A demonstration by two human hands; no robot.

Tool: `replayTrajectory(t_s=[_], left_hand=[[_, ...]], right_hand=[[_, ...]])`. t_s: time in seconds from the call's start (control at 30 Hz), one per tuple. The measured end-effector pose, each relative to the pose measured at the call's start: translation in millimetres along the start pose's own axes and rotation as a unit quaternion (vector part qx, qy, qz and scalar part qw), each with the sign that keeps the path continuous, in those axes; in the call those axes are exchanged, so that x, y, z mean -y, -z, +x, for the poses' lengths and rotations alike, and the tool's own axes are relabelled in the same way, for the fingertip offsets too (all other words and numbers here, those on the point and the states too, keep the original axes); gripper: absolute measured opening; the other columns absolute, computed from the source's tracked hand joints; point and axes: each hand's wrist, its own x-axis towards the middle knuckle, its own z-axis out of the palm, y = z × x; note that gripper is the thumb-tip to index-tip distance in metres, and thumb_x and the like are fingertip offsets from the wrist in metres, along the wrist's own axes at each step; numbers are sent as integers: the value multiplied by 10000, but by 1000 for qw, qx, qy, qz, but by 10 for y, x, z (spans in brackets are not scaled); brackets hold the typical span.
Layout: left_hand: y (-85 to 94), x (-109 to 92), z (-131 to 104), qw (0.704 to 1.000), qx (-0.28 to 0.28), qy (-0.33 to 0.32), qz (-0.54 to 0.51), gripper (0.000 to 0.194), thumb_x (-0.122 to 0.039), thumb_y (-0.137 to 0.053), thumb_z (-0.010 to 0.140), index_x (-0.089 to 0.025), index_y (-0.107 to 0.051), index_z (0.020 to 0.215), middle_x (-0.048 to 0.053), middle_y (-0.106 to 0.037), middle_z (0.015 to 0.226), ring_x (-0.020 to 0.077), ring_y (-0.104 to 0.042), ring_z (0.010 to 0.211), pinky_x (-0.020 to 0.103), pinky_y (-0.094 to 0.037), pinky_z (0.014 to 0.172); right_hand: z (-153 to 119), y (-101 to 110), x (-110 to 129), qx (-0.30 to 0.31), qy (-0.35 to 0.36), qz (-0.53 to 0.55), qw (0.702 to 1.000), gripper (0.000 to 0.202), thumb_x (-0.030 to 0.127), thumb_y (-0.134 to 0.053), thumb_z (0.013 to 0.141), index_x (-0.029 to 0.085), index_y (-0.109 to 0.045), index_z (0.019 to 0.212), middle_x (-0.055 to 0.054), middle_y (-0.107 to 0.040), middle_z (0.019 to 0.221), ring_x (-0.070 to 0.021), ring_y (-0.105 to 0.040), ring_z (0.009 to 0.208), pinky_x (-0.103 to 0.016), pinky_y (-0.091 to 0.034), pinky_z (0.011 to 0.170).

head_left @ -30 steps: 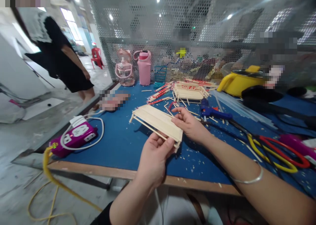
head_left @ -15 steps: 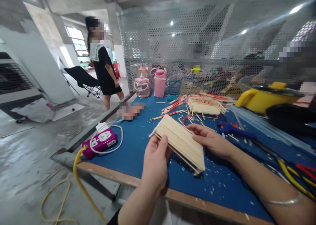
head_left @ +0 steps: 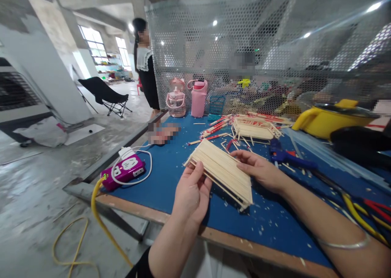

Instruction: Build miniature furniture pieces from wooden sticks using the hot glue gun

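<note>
A flat model piece built of thin pale wooden sticks (head_left: 224,168) is held tilted above the blue tabletop, with a stick rail along its near edge. My left hand (head_left: 193,192) pinches its left near edge, thumb on top and fingers partly hidden underneath. Along the far right edge, my right hand (head_left: 259,168) grips the same piece with its fingertips. Behind it stands a second stick model (head_left: 256,131) with railed sides. Loose sticks and red-and-white stick packets (head_left: 218,125) lie around that model. A blue glue gun (head_left: 290,158) rests right of my right hand.
A purple power strip (head_left: 125,172) with a white cable sits at the table's left. Pink bottles (head_left: 199,101), a teal basket (head_left: 216,105) and a yellow pot (head_left: 332,119) stand along the back, before a perforated metal screen (head_left: 195,38). A person (head_left: 146,74) is beyond the table.
The person in the background has walked to the right, partly behind the screen. Both my hands keep hold of the stick piece, which has barely shifted.
</note>
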Motion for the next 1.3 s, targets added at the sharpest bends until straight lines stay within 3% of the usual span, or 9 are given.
replayTrajectory(t_s=[0.4,0.67,0.8,0.93,1.1,1.3], left_hand=[[25,22,3,999,31,25,0,117,-121,-602,823,-163,-651,922,14,-716,872,91,-671,786,193,-536,762],[19,36,-9,999,34,-1,21,156,-155,-689,756,-178,-646,904,0,-703,890,77,-657,795,173,-516,777],[33,66,-69,995,66,35,65,242,-215,-689,767,-184,-623,998,25,-680,997,99,-645,865,232,-515,827],[36,157,-143,979,103,102,145,347,-174,-724,725,-164,-596,1047,53,-674,1002,92,-641,813,201,-503,750],[-15,269,-202,976,103,83,175,333,-182,-761,678,-161,-617,977,-2,-674,839,47,-587,662,159,-452,644],[-54,308,-207,979,95,67,165,334,-172,-776,652,-161,-631,952,-14,-681,877,43,-580,656,165,-446,632]], right_hand=[[-9,-7,14,-8,-8,18,1000,411,409,-664,754,214,-536,1093,-33,-597,1012,-165,-561,871,-310,-430,770],[-1,-22,25,-26,1,47,999,398,390,-696,717,209,-562,1046,-32,-609,988,-165,-572,839,-312,-444,749],[8,-48,42,-64,-10,115,991,387,356,-711,695,215,-574,1029,-8,-626,884,-136,-574,714,-282,-449,659],[-6,-108,91,-78,-51,166,982,338,308,-694,697,212,-564,995,6,-626,812,-111,-554,607,-244,-433,547],[-38,-172,148,-83,-90,161,979,254,260,-640,729,216,-555,964,26,-600,738,-77,-493,498,-196,-364,431],[-41,-162,144,-85,-69,138,984,281,285,-642,719,200,-538,965,27,-585,718,-72,-474,495,-186,-328,418]])
